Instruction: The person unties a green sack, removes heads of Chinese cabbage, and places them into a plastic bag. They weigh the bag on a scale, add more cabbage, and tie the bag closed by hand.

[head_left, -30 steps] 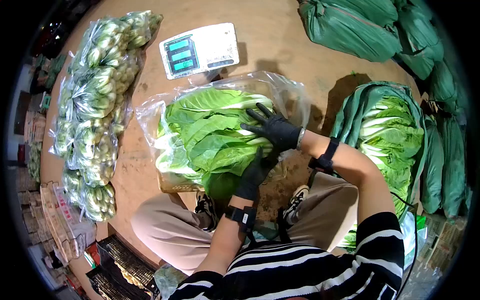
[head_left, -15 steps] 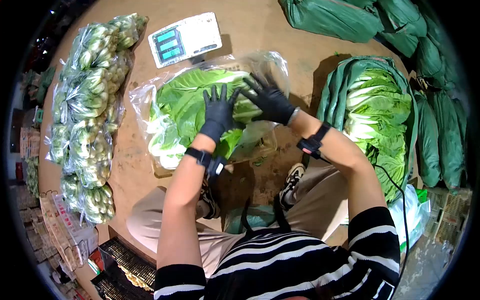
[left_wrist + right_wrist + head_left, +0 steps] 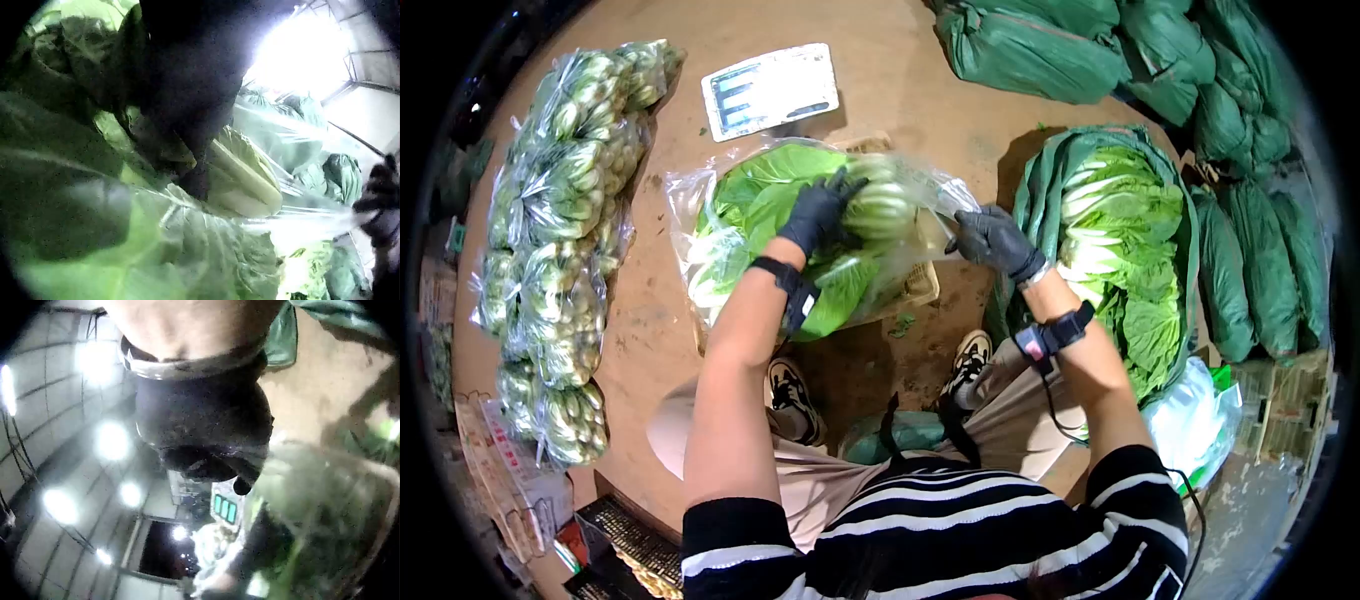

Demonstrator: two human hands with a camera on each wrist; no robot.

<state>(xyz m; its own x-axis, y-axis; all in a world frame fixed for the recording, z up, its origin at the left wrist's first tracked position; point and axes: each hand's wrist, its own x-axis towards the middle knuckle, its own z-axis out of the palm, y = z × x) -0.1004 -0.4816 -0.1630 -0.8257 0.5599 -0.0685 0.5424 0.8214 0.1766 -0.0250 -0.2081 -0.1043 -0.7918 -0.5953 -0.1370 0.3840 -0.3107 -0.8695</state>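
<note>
Both hands wear black gloves. The left hand (image 3: 818,212) rests on a heap of leafy greens (image 3: 750,205), its fingers over the leaves beside their pale stems. In the left wrist view that hand (image 3: 194,69) is a dark shape pressing in among the leaves. The right hand (image 3: 997,242) pinches the edge of a clear plastic bag (image 3: 945,195) and holds it stretched out to the right. The left wrist view shows the taut plastic (image 3: 312,209) running to the right hand. The greens lie inside the bag, on a shallow tan crate (image 3: 922,285).
A white scale (image 3: 785,92) stands beyond the crate. Bagged greens (image 3: 565,220) are stacked at the left. At the right, an opened green sack (image 3: 1030,190) holds more leafy greens (image 3: 1115,260), with several filled green sacks (image 3: 1040,50) behind. A black crate (image 3: 630,530) sits at lower left.
The left hand has moved from the near edge of the greens up onto their top. The right hand has left the stems, moved right and taken hold of the bag's edge, pulling it outward.
</note>
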